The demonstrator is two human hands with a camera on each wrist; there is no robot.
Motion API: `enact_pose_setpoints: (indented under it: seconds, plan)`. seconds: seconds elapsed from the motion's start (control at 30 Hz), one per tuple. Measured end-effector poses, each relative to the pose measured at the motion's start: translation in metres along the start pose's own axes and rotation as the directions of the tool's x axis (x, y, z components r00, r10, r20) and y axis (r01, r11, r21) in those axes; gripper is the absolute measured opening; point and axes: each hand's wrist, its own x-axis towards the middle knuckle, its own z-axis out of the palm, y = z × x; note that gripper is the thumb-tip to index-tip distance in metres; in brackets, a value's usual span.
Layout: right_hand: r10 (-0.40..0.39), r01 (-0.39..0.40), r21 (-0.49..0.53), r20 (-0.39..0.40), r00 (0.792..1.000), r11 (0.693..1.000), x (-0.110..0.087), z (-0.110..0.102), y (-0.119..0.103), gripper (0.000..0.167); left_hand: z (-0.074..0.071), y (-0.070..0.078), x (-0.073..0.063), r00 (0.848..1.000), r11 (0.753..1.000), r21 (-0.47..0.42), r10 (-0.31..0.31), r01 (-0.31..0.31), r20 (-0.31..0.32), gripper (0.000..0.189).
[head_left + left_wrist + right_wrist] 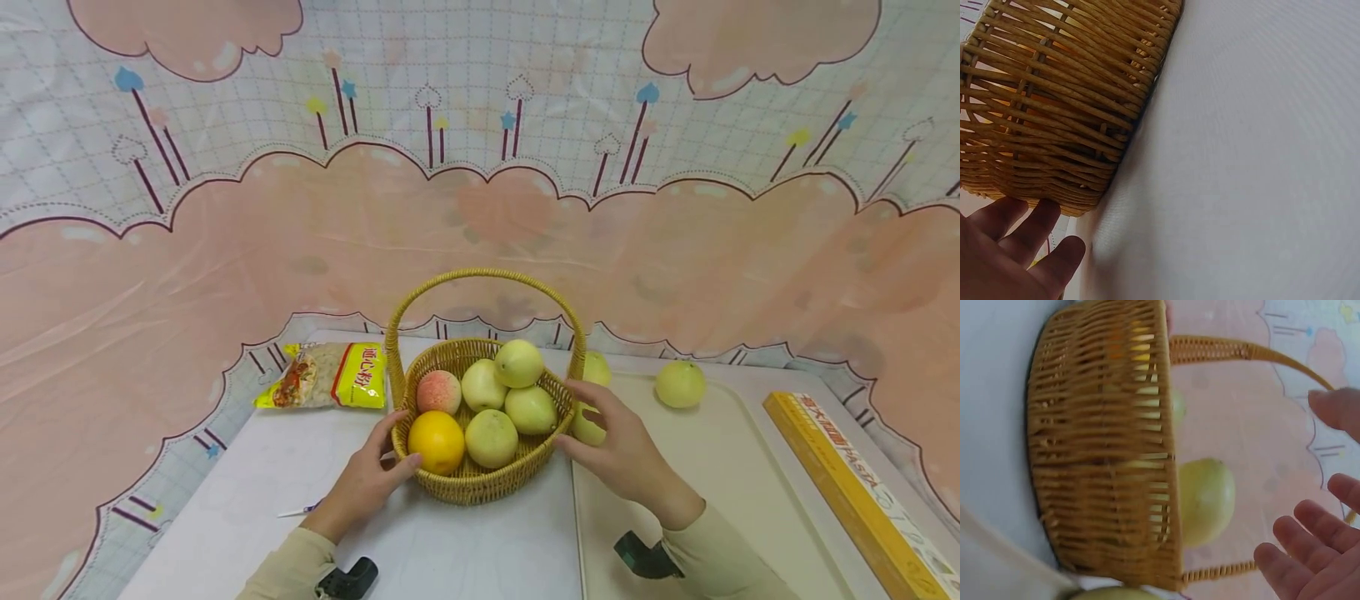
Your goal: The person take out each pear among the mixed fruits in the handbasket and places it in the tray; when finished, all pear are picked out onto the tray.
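A woven wicker basket with a tall arched handle stands on the white table. In it lie an orange, a peach and several pale green fruits. My left hand is at the basket's left side, thumb by the front rim. In the left wrist view its fingertips touch the wicker wall. At the right side is my right hand, fingers spread near the rim. The right wrist view shows those fingers apart from the basket wall.
Right of the basket lies a cream tray with a green fruit on it; two more sit close behind my right hand. A yellow noodle packet is at the back left, a long pasta box at the right edge, a thin pen-like item at left.
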Motion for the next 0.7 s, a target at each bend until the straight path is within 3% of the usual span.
enact_pose_setpoints:
  seconds: [0.23,0.7]
  plan:
    - [-0.053,0.053,-0.061,0.010,0.999,0.997,0.016,0.018,-0.002,0.063,-0.001,0.000,-0.001,1.000,1.000,0.004,-0.001,0.001,0.002,0.074]
    - [0.143,-0.142,-0.074,0.004,0.990,0.987,0.060,0.045,0.005,0.069,0.001,0.000,0.000,1.000,1.000,0.006,-0.008,0.008,-0.008,0.074]
